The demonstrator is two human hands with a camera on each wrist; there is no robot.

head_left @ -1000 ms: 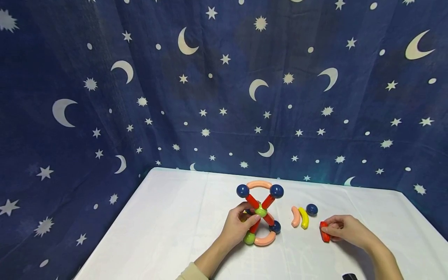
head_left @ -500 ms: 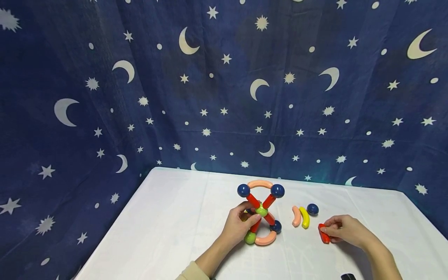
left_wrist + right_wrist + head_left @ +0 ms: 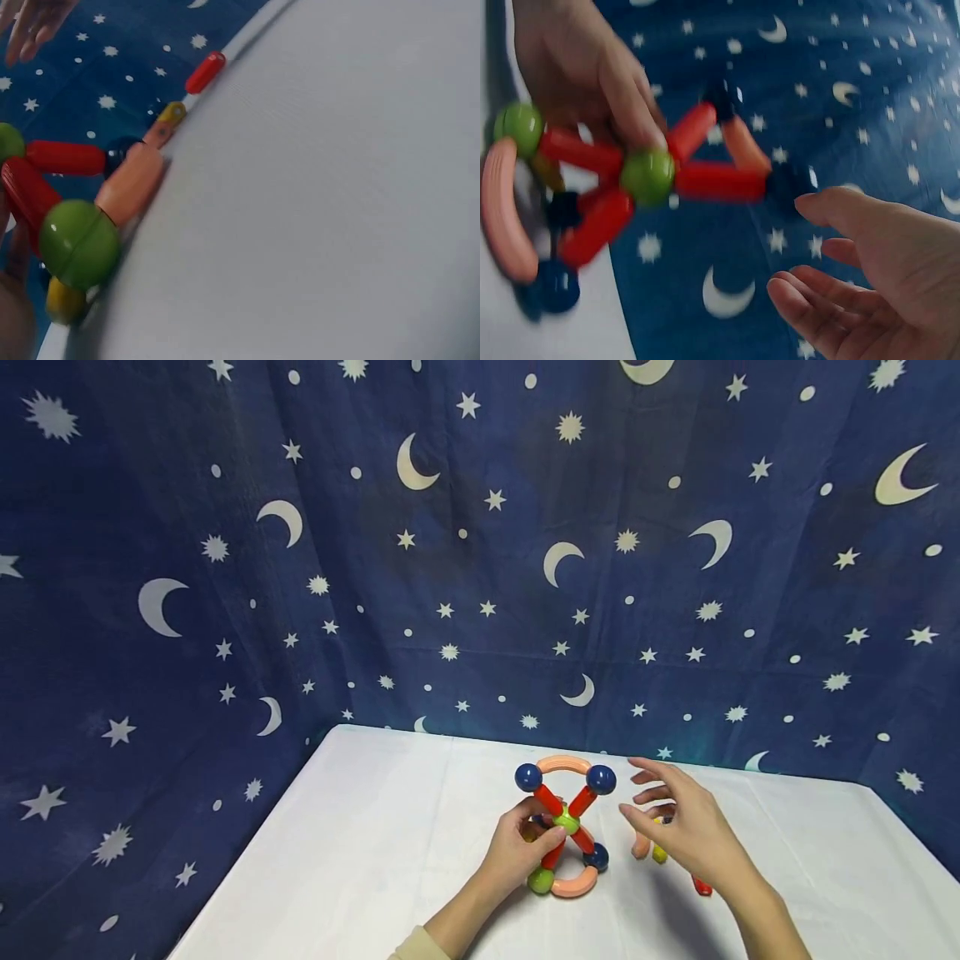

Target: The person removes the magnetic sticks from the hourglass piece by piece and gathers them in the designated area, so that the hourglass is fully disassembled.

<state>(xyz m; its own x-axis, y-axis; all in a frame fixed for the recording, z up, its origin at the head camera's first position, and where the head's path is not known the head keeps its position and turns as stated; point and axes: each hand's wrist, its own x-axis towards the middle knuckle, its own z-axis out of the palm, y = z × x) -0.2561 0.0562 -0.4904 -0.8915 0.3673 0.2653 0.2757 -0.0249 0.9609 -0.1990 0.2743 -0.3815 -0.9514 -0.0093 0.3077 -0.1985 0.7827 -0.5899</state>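
Observation:
A magnetic stick-and-ball model stands on the white table, its red rods (image 3: pixel 582 802) crossing at a green ball (image 3: pixel 567 820). Navy balls (image 3: pixel 601 779) joined by a curved peach stick (image 3: pixel 564 764) form its top; another peach stick (image 3: pixel 575 884) curves along the base beside a lower green ball (image 3: pixel 541 882). My left hand (image 3: pixel 513 852) holds the model at its middle, thumb against the central green ball. Raised to the right of the upper navy ball is my right hand (image 3: pixel 693 831), fingers spread and holding nothing. In the right wrist view its thumb (image 3: pixel 840 206) appears close to a navy ball.
A loose peach stick (image 3: pixel 641 845) and a yellow stick (image 3: pixel 659 853) lie on the table, partly behind the right hand. Near the right wrist lies a red rod (image 3: pixel 702 887). A dark blue curtain (image 3: pixel 480 568) with moons and stars hangs behind the table (image 3: pixel 360 827).
My right hand has let go of the red rod, leaving it on the table, and has risen leftward toward the model's top. The left hand keeps its hold. The head view has shifted slightly.

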